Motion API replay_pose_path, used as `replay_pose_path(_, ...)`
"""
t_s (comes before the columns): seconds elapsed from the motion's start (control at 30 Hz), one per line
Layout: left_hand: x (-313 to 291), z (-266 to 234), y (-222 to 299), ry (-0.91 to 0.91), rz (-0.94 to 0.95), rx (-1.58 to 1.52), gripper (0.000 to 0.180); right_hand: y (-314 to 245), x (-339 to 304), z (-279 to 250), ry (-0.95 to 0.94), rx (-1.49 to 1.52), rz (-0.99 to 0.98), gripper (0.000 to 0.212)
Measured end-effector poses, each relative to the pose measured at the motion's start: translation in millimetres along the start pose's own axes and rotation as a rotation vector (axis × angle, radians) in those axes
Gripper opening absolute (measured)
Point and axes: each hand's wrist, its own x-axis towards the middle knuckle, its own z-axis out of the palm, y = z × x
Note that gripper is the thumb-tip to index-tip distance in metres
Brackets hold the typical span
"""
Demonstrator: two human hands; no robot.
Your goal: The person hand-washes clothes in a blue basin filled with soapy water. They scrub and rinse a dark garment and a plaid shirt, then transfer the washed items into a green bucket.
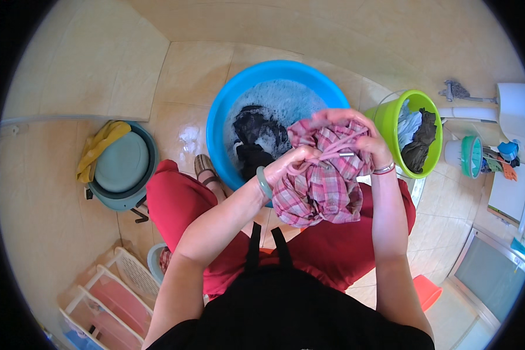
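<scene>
On my feed I count one pink plaid garment point(329, 189) between two hands: the left hand point(294, 160) pinches its pink drawstring point(334, 150), while the right hand point(374, 143) clamps the folds alongside. Beyond the left hand sits one blue basin point(274, 68) of sudsy water point(300, 96) and dark laundry point(261, 127); just right of the right hand, one lime-green bucket point(387, 123) holds two cloths, one light-blue cloth point(408, 123) and one dark cloth point(421, 146).

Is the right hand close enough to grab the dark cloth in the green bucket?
Probably yes: the green bucket is open, close by the right hand, with nothing covering the dark cloth. But that hand holds the pink checked cloth, so it would likely need to let go first.
</scene>
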Motion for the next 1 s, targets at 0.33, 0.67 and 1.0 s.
replay_pose_path(0.33, -7.2, 31.0, 30.2, 0.041, 0.254, 0.182, 0.089, 13.8, 8.8, 3.6, 0.377, 0.090, 0.282, 0.028)
replay_pose_path(0.67, -8.3, 35.3, -5.9, 0.152, 0.295, 0.689, 0.083, 42.0, 10.0, 19.8, 0.424, -0.158, 0.385, 0.032)
replay_pose_path(1.0, 18.2, -0.9, -51.6, 0.350, 0.447, 1.140, 0.045, 77.8, 20.8, 31.1, 0.561, -0.647, 0.341, 0.048)
